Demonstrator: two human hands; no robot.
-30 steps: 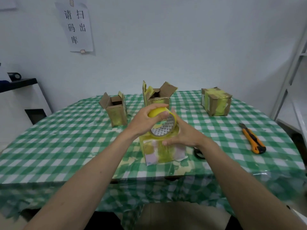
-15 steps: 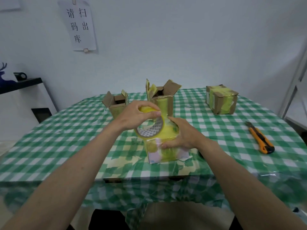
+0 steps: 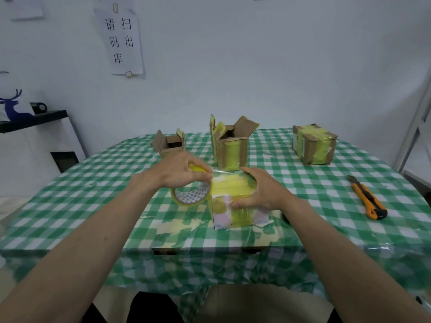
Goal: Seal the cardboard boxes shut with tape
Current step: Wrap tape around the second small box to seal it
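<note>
Tape (image 3: pixel 191 194) on a yellow roll is being gripped by the left hand (image 3: pixel 180 170) just left of the nearest box (image 3: pixel 233 201), which is being clasped at its right side by the right hand (image 3: pixel 261 190) on the green checked tablecloth (image 3: pixel 93 194). An orange utility knife (image 3: pixel 367 198) is lying well to the right. Farther back, two open boxes (image 3: pixel 229 145) (image 3: pixel 169 144) and one taped box (image 3: pixel 313 144) are standing apart.
</note>
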